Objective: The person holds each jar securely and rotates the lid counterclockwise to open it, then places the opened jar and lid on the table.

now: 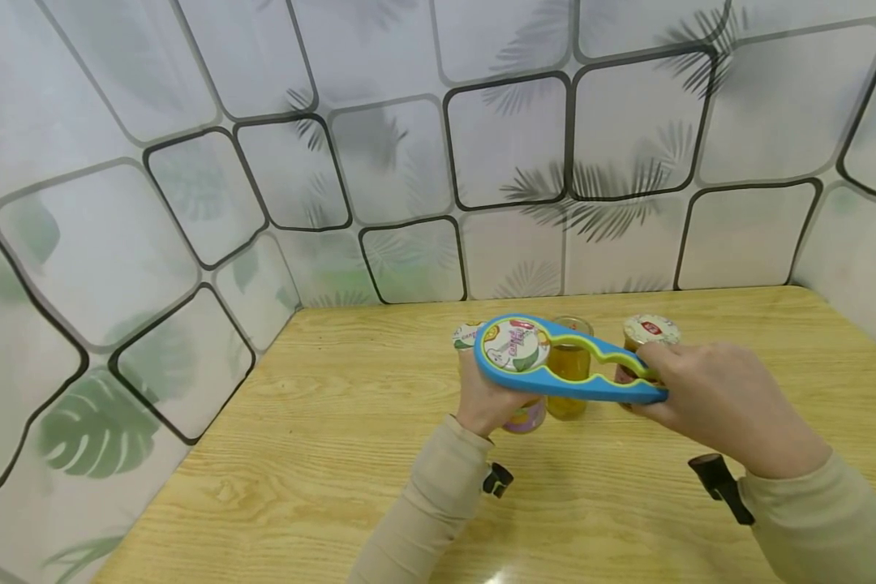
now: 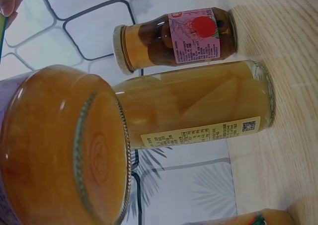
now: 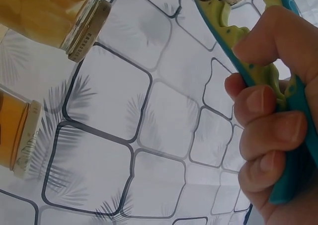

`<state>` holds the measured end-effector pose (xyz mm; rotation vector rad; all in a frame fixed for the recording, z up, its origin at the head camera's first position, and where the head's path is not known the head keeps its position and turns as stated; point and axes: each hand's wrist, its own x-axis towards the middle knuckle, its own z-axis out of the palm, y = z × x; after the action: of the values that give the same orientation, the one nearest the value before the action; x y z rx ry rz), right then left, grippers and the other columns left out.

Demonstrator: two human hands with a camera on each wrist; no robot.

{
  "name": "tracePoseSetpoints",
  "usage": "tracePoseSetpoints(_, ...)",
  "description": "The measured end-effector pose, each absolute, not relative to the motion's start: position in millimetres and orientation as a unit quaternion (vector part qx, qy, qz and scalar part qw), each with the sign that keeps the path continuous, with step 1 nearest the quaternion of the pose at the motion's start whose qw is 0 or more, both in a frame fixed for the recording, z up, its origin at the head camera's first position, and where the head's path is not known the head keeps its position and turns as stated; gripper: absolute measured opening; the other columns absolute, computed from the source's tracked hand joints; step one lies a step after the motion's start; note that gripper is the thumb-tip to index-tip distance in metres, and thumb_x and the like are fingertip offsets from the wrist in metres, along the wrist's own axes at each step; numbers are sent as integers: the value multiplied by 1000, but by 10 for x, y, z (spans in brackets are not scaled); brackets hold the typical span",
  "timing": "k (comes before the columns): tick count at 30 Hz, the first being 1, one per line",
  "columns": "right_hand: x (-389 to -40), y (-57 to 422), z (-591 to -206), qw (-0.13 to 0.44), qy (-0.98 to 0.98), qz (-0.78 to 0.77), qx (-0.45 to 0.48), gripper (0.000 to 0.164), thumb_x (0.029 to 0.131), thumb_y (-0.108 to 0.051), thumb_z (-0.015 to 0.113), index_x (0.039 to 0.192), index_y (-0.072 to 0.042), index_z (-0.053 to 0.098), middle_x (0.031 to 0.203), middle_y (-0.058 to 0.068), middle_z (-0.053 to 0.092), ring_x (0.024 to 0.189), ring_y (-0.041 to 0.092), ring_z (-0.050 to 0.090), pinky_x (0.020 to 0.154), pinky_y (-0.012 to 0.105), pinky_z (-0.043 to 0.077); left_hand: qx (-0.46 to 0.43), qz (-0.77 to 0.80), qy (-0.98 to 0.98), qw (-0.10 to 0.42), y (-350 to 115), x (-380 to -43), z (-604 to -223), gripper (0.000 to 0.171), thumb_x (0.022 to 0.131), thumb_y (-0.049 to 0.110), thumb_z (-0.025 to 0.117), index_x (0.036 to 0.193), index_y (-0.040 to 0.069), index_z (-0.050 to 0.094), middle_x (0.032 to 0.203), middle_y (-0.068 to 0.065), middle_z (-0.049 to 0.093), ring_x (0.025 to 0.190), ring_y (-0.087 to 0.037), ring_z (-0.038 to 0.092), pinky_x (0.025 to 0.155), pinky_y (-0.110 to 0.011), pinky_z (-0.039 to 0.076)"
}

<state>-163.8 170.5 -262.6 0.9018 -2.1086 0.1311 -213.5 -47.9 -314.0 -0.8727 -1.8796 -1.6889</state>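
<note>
And here we are at the wood-grain table (image 1: pixel 263 454): the left hand (image 1: pixel 485 397) holds a rounded glass jar of orange contents (image 2: pixel 54 145), lifted clear of the tabletop, though most of its fingers are hidden. The right hand (image 1: pixel 730 397) has its fingers wrapped round the handles of a blue-and-lime plastic jar opener (image 1: pixel 591 391), whose ring encircles the jar's white printed lid (image 1: pixel 514 345). The handles stand slightly apart!

To do this well, I'd say, seat the ring level, squeeze the handles firmly, hold the glass low and turn smoothly; a tilted ring could slip.

Now the print! The lettering on that lid might begin "cann", but I can't swear to it. Behind, a tall glass jar of pale yellow contents (image 2: pixel 198 106) shows a beige label with a QR code, its small print too fine for me. Beside it, a dark amber glass jar (image 2: pixel 149 41) wears a pink label with a red disc, and its whitish lid (image 1: pixel 651 328) carries a red badge, unreadable from here.
</note>
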Motion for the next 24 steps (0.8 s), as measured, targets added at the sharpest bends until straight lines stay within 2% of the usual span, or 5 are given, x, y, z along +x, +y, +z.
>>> tracePoseSetpoints(9,-1638,1717,-2620,418,-831,43,365,53,89,-57,21,61,-16,38,49,-12,23,39,2,16,35,18,14,-310,-612,-700,200,-477,-2117,-3125,60,55,-7,74,110,-8,50,101,-21,58,93,-25,56,84,-30,44)
tracePoseSetpoints(24,-1635,1735,-2621,408,-834,42,369,53,88,-58,21,61,-16,38,49,-13,24,40,2,16,35,19,15,-315,-623,-697,165,-480,-2133,-3137,58,57,-6,73,111,-6,51,102,-20,58,93,-22,55,83,-30,44)
